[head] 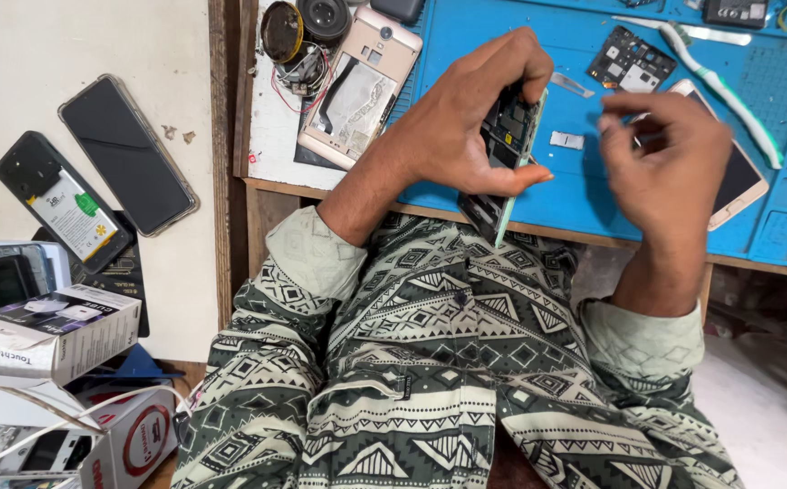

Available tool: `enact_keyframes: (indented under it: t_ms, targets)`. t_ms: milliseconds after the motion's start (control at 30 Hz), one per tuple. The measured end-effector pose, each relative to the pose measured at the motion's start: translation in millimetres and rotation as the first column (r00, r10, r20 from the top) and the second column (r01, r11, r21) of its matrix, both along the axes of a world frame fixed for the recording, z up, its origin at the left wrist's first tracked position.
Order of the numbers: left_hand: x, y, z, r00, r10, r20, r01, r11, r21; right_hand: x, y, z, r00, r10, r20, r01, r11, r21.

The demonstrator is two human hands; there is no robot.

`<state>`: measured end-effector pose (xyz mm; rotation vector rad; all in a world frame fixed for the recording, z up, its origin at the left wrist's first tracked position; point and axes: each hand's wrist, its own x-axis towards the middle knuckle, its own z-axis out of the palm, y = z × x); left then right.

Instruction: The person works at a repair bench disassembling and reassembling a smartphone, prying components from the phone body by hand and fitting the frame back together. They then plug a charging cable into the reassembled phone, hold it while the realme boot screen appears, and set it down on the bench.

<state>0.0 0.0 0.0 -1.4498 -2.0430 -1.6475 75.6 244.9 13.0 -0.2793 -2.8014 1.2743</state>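
**Opened phone held on edge over the blue mat**

The left hand point(461, 127) grips an opened phone frame point(507, 158) on edge above the tabletop's blue mat point(502, 36). The right hand point(670, 167) hovers beside it, fingers point(620, 122) curled and pinched; what they pinch, I cannot tell.

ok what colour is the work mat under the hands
Bright blue; the work mat shows clearly in the head view, beneath the left hand and right hand.

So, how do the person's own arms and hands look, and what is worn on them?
Both hands, the left hand and the right hand, are bare: no gloves, and no rings or watch can be seen. The forearms are uncovered too. Plain pale green sleeves are pushed up toward the elbows, above clothing with a dark green and cream geometric pattern.
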Motion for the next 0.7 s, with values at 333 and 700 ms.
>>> enact_keyframes:
  t_ms: [333,700]
  targets:
    - [-0.9,-8.2,2.2,0.999,0.006,0.041,-0.006,1.0,-0.002,15.4,-6.1,-8.5,0.95,0.285,-0.124,-0.193,0.854,0.482]
    - [-0.3,-0.5,9.3,0.996,0.011,0.084,-0.011,1.0,-0.005,18.7,-29.8,13.1,0.948,0.043,-0.315,-0.223,0.797,-0.561]
